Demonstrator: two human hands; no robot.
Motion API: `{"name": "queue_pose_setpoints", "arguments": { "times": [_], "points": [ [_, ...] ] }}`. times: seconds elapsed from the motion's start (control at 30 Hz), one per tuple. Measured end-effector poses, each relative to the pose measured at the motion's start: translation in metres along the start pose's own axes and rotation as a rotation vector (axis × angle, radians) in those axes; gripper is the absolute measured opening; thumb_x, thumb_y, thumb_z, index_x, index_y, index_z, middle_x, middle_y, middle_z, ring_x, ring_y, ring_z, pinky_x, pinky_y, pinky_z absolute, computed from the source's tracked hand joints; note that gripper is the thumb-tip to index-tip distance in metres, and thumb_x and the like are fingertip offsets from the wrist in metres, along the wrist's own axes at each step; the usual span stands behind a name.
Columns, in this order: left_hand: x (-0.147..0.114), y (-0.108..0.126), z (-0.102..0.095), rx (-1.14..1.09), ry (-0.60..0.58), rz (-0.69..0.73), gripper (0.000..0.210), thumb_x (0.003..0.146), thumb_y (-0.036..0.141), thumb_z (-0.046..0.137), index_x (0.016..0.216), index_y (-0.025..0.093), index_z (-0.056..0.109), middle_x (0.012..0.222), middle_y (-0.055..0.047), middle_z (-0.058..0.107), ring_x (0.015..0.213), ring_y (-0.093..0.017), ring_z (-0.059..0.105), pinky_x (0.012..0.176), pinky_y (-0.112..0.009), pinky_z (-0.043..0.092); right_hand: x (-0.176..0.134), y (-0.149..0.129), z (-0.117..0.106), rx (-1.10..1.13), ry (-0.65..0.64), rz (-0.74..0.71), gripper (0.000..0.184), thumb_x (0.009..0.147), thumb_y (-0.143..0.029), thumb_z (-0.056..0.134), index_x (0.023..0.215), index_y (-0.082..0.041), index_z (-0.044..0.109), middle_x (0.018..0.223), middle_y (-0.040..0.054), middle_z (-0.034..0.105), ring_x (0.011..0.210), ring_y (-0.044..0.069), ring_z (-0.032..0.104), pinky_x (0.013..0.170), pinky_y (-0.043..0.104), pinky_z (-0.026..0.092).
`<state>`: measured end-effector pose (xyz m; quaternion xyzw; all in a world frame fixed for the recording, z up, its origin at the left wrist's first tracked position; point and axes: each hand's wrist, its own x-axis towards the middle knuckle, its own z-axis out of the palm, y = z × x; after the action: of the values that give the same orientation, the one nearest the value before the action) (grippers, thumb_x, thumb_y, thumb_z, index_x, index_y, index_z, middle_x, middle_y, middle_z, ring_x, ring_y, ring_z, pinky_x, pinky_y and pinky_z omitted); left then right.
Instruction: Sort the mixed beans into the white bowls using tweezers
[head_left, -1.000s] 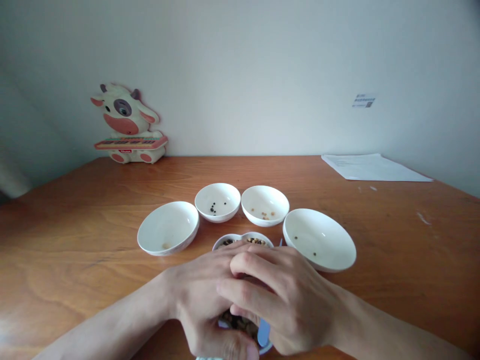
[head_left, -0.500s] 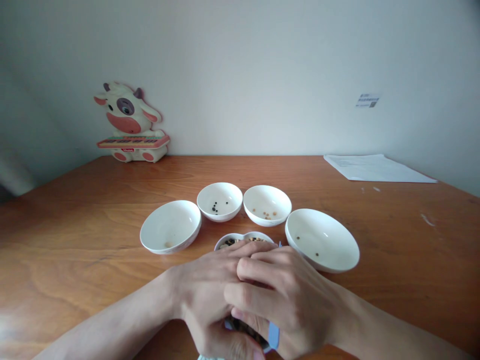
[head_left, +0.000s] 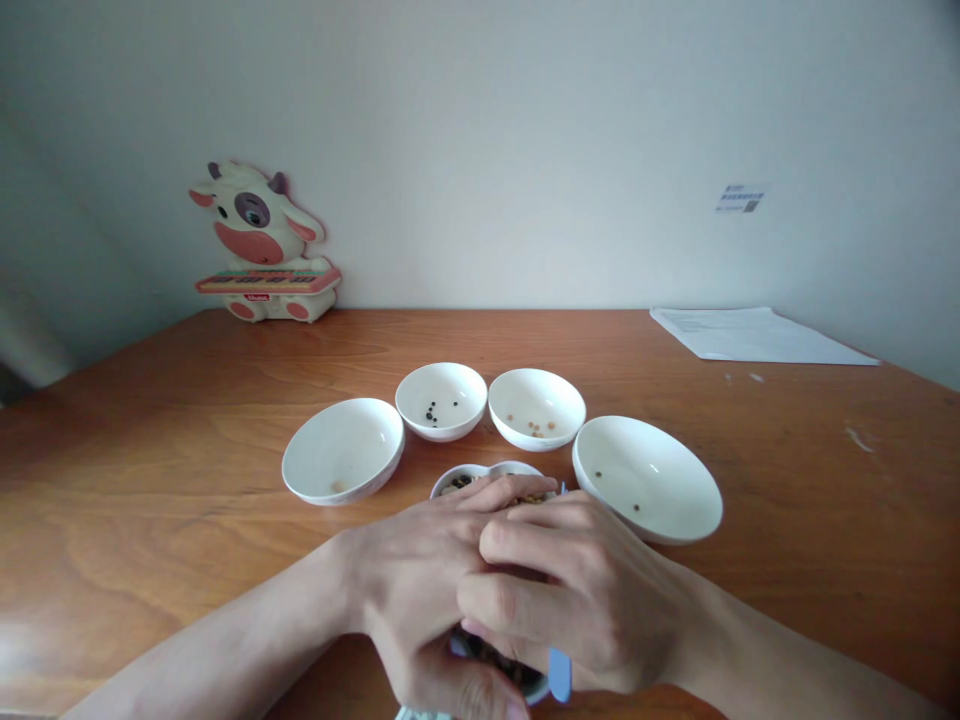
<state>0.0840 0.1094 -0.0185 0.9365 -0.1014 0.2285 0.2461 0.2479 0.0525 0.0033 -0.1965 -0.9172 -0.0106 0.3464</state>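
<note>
Seems early on — a few beans [head_left: 430, 416] dot the white bowls [head_left: 660, 465], more lie in the lobed dish [head_left: 466, 468] on the counter [head_left: 172, 470], beneath the overlapping left hand [head_left: 424, 590] and right hand [head_left: 581, 590]; their grip I can't make out.

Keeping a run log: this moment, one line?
left grip: over dish | right grip: over dish | beans: in dish | bowls: arced beyond dish

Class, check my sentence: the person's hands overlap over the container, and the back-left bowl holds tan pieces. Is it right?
Not quite: the head view shows black pieces in the back-left bowl, not tan. The left hand and right hand do overlap over the container.
</note>
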Motion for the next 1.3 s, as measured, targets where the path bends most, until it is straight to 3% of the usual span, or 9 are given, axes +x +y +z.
{"name": "queue_pose_setpoints", "arguments": {
  "times": [0.2,0.3,0.47,0.63,0.7,0.83,0.93,1.1,1.3],
  "points": [
    [0.000,0.002,-0.003,-0.023,-0.022,-0.046,0.041,0.084,0.055,0.053,0.088,0.017,0.067,0.100,-0.008,0.068,0.115,-0.028,0.057,0.121,-0.046,0.021,-0.002,0.002,-0.001,-0.042,-0.010,0.027,0.037,0.096,-0.027,0.048,0.065,-0.017,0.064,0.062,-0.0010,0.049,0.056,0.013,0.040,0.054,0.027,0.039],
    [-0.002,0.002,-0.004,-0.035,-0.049,-0.057,0.040,0.085,0.055,0.054,0.087,0.018,0.067,0.102,-0.007,0.068,0.112,-0.027,0.058,0.121,-0.046,0.020,-0.004,0.003,0.000,-0.031,0.016,0.014,0.039,0.096,-0.025,0.048,0.059,-0.017,0.060,0.061,-0.0012,0.048,0.056,0.013,0.040,0.054,0.027,0.037],
    [-0.002,0.001,-0.004,-0.022,-0.038,-0.031,0.039,0.086,0.053,0.054,0.093,0.016,0.067,0.115,-0.010,0.066,0.118,-0.028,0.056,0.121,-0.046,0.019,-0.003,0.004,0.000,-0.006,-0.015,0.019,0.026,0.094,-0.021,0.049,0.079,-0.017,0.070,0.065,-0.0012,0.052,0.058,0.013,0.042,0.054,0.028,0.038],
    [-0.003,0.002,-0.004,-0.049,-0.034,-0.058,0.038,0.085,0.054,0.054,0.077,0.018,0.064,0.096,-0.007,0.068,0.111,-0.027,0.059,0.121,-0.047,0.018,-0.003,0.003,0.001,-0.007,0.001,0.022,0.038,0.095,-0.025,0.050,0.059,-0.017,0.060,0.062,-0.0016,0.048,0.055,0.012,0.038,0.053,0.027,0.036],
    [-0.003,0.002,-0.004,-0.066,-0.023,-0.051,0.036,0.086,0.051,0.056,0.076,0.018,0.063,0.096,-0.006,0.068,0.109,-0.026,0.060,0.121,-0.048,0.018,-0.004,0.003,0.001,-0.011,0.019,0.018,0.038,0.095,-0.024,0.050,0.059,-0.017,0.060,0.062,-0.0014,0.049,0.055,0.012,0.040,0.053,0.027,0.037],
    [-0.003,0.002,-0.003,-0.065,0.017,-0.035,0.037,0.086,0.049,0.056,0.097,0.016,0.067,0.119,-0.011,0.065,0.123,-0.030,0.053,0.121,-0.050,0.017,-0.003,0.003,0.001,0.005,0.019,0.031,0.027,0.096,-0.023,0.050,0.077,-0.015,0.068,0.065,-0.0001,0.056,0.058,0.013,0.047,0.056,0.026,0.042],
    [-0.001,0.003,-0.004,-0.055,-0.024,-0.060,0.046,0.086,0.053,0.053,0.109,0.015,0.066,0.125,-0.012,0.063,0.128,-0.032,0.048,0.121,-0.050,0.016,-0.002,0.003,0.000,0.039,0.010,0.047,0.030,0.097,-0.026,0.049,0.075,-0.015,0.066,0.065,-0.0002,0.056,0.058,0.012,0.048,0.060,0.026,0.044],
    [0.002,0.006,-0.010,-0.036,-0.097,-0.071,0.048,0.086,0.054,0.052,0.111,0.015,0.067,0.122,-0.010,0.065,0.129,-0.032,0.048,0.123,-0.049,0.013,-0.004,0.003,0.001,0.031,0.028,0.058,0.033,0.095,-0.026,0.053,0.063,-0.016,0.058,0.063,-0.0009,0.054,0.056,0.012,0.048,0.056,0.026,0.043],
    [0.003,0.006,-0.012,-0.017,-0.079,-0.081,0.052,0.084,0.055,0.055,0.116,0.015,0.063,0.135,-0.012,0.057,0.133,-0.033,0.044,0.122,-0.052,0.012,-0.004,0.003,0.001,0.063,0.048,0.066,0.020,0.095,-0.025,0.052,0.088,-0.013,0.066,0.071,0.0011,0.063,0.062,0.014,0.056,0.061,0.027,0.048]
  ]
}}
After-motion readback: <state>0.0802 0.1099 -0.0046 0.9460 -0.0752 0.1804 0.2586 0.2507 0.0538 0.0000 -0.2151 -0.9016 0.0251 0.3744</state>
